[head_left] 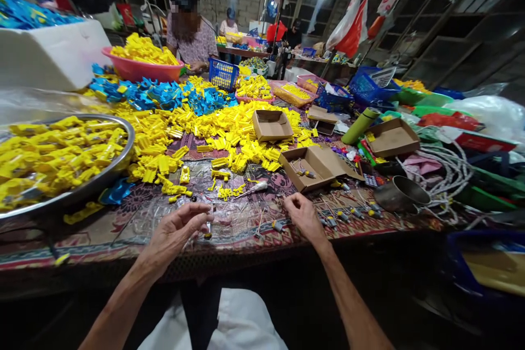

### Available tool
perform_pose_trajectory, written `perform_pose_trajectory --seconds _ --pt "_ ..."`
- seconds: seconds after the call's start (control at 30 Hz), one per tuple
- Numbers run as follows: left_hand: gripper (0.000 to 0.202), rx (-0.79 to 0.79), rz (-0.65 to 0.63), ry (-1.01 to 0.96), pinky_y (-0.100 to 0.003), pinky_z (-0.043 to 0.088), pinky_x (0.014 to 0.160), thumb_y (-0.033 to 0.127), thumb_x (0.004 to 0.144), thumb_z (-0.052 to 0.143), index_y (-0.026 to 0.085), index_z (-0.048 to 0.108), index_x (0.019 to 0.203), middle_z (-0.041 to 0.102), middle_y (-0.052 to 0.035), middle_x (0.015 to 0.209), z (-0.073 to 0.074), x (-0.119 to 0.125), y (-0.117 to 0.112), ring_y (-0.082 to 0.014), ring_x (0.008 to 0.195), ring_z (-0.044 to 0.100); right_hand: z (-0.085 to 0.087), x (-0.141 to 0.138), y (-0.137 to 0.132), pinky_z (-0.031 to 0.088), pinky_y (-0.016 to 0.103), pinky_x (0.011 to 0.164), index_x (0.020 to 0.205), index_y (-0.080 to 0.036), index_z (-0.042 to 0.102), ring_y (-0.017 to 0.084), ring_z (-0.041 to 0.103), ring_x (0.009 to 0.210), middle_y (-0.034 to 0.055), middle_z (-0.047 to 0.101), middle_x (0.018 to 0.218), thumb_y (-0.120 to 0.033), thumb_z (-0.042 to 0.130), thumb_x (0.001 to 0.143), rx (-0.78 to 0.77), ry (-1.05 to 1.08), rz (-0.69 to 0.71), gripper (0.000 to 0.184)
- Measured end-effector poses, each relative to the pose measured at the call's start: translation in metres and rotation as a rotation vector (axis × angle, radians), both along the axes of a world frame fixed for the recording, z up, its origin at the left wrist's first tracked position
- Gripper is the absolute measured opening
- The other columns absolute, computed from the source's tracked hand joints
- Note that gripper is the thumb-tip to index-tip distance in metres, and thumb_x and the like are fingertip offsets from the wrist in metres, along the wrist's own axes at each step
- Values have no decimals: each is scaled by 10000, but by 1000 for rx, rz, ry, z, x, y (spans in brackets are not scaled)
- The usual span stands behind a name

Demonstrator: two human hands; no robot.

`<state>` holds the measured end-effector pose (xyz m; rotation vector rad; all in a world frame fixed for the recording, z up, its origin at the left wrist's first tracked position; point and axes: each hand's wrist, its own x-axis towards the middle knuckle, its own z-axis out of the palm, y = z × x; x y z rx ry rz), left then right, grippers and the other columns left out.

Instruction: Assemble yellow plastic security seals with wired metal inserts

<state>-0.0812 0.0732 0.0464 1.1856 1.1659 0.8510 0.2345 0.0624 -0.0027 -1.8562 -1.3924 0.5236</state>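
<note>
Head view, inventory of one long work surface covered in patterned cloth.

Left hand: raised just above the cloth, fingers bunched toward the thumb. Any piece between them is too small to tell.

Right hand: knuckles up, fingers curled down toward the cloth. No held piece shows, and the grip cannot be told.

Small grey wired parts: a loose row on the cloth to the right of the right hand, with a single one just left of that hand.

Open cardboard box: just beyond the right hand, with a few similar wired parts inside. A second open box sits farther back among the yellow plastic pieces, which lie heaped across the middle of the surface. Blue plastic pieces lie in a band behind them.

Steel tray: at far left, piled with larger yellow pieces.

Pink basin: beyond the tray, also full of yellow pieces, beside a blue plastic basket.

Dented metal pot: at right, next to a coil of white cord.

Green flask: lying tilted behind the boxes.

Co-worker: seated across the surface, in a patterned top.
</note>
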Motion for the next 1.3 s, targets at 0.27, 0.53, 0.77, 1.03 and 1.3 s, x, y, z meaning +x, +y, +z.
perform_pose_trajectory --seconds 0.27,0.53,0.77,1.03,1.3 --pt "358 76 161 23 -220 442 589 465 808 683 178 641 1018 720 -37 883 -15 -31 7 -135 690 616 -23 13 -4 415 357 707 702 -214 568 227 567 692 64 628 716 -381 507 805 6 -192 -106 205" --pt "243 274 -19 338 -267 483 710 370 886 594 210 639 1064 688 -22 886 -22 -29 -11 -166 783 632 12 -36 -12 464 403 896 1022 -190 616 263 611 971 121 657 1018 -334 502 916 317 -301 107 212" --pt "304 527 -366 849 -360 471 851 260 901 564 241 619 1199 703 -79 1066 -32 -10 -19 -259 990 647 9 -110 -14 494 353 834 992 -212 624 214 623 919 66 663 982 -155 471 930 203 -37 540 174" --pt "232 570 -119 674 -339 485 903 256 930 534 216 644 1131 701 -65 1080 -35 -32 -14 -208 990 642 -1 -134 17 447 362 988 1278 -244 518 214 541 1146 85 550 1233 -18 445 873 196 -162 674 470" --pt "173 719 -186 789 -388 453 950 252 934 531 196 668 1024 692 -82 1058 -51 -45 24 -236 1039 601 -1 -144 36 451 277 800 935 -200 616 187 571 918 71 593 983 -143 458 968 75 -505 754 171"
